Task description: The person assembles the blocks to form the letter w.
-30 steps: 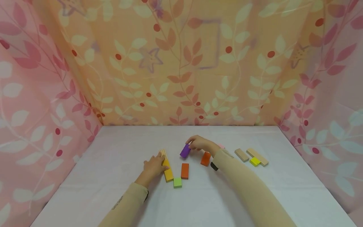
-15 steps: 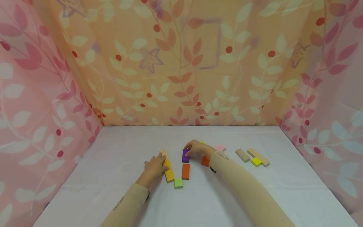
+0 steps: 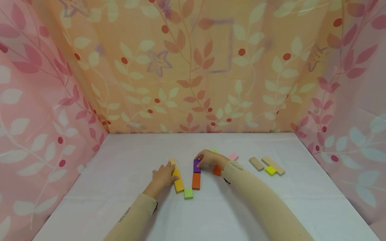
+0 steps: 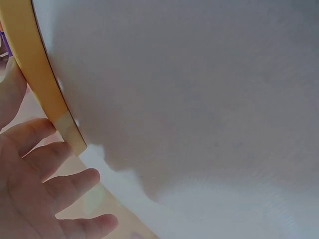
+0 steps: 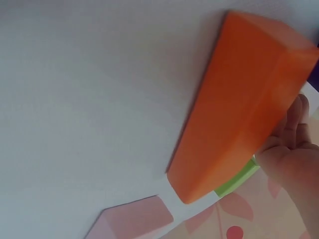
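Note:
With spread, nearly straight fingers, my left hand (image 3: 163,176) rests at a line of yellow blocks (image 3: 178,186), its thumb lying over them. A pale wooden piece (image 4: 70,132) continues the line at its far end, by my index and middle fingertips in the left wrist view. My right hand (image 3: 208,158) pinches a purple block (image 3: 197,166) between thumb and fingers. The purple block lies end to end with an orange block (image 3: 196,181) on the table. A light green block (image 3: 188,193) sits at the near end, between the yellow line and the orange block.
Under my right wrist lies another orange block (image 5: 234,104), with a pink block (image 3: 233,156) and a green block (image 5: 237,179) beyond it. Farther right are two plain wooden blocks (image 3: 256,163) and a small bright yellow block (image 3: 270,171). Patterned cloth (image 3: 193,67) walls the table.
My right hand has brought the purple block down and nearer, turning it straight, until it meets the far end of the orange block. My left hand has stayed at the yellow blocks.

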Demonstrator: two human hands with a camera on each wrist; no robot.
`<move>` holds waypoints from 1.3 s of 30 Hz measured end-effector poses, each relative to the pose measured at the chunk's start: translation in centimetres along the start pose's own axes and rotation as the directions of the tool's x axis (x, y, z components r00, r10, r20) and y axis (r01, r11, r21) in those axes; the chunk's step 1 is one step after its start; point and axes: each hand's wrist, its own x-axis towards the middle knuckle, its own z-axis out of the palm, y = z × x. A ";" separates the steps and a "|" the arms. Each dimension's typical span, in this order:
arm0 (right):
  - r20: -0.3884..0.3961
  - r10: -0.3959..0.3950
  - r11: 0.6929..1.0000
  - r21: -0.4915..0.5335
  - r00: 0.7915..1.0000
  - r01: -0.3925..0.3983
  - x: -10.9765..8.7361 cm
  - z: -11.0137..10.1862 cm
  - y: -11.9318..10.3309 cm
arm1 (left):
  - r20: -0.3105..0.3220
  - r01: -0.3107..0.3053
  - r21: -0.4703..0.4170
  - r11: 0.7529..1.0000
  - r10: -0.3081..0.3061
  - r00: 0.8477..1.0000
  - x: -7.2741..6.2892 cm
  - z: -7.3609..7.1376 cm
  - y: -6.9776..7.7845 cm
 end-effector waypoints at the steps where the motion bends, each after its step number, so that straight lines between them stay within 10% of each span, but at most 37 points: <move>1: 0.000 -0.001 1.000 -0.005 1.000 0.001 0.0 0.0 -0.1 | 0.001 -0.001 0.002 1.000 0.001 1.000 0.0 0.0 0.0; 18: 0.001 -0.027 1.000 0.000 1.000 0.027 0.0 -0.6 -0.1 | -0.010 -0.005 0.010 1.000 0.005 1.000 0.1 -0.7 0.3; 25: -0.212 -0.074 0.997 0.017 0.975 0.079 -0.6 -3.1 1.3 | -0.050 -0.062 0.017 0.998 0.063 0.997 0.1 -0.4 0.4; 39: -0.226 0.097 0.992 -0.062 0.969 -0.114 -0.5 -3.8 5.2 | 0.044 -0.258 -0.012 0.966 0.258 0.965 0.6 0.7 3.7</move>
